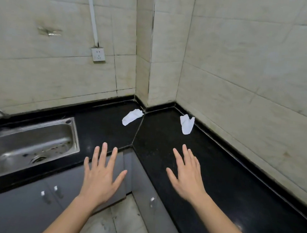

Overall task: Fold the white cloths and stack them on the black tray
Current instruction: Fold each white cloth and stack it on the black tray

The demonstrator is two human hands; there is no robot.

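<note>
Observation at the corner counter.

1. Hands. The left hand [101, 175] and right hand [186, 177] were both held out palm down, fingers straight and spread wide, holding nothing. Whether either palm touched the surface could not be told.

2. Task items. 2 white cloths lay crumpled on the black countertop [165, 145], near the back corner: the left cloth [131, 117] and the right cloth [186, 124], one on each side of the diagonal seam [138, 131], well apart from both hands. Neither was folded. No black tray was in view.

3. Risks, as judged.
- With the tray not in sight, folded cloths might be stacked on bare counter, leaving the task incomplete. A black tray on a black top would also be easy to miss.
- Both cloths were bunched. Folding without first flattening them would likely give uneven folds and a stack that slumps.
- The right cloth lay near the wall [244, 87], where there was little room to spread it. It should be drawn forward first.
- The counter looked speckled, so white fabric might pick up marks.
- The sink [26, 142] lay to the left, and a cloth moved that way could slip into the basin.
</note>
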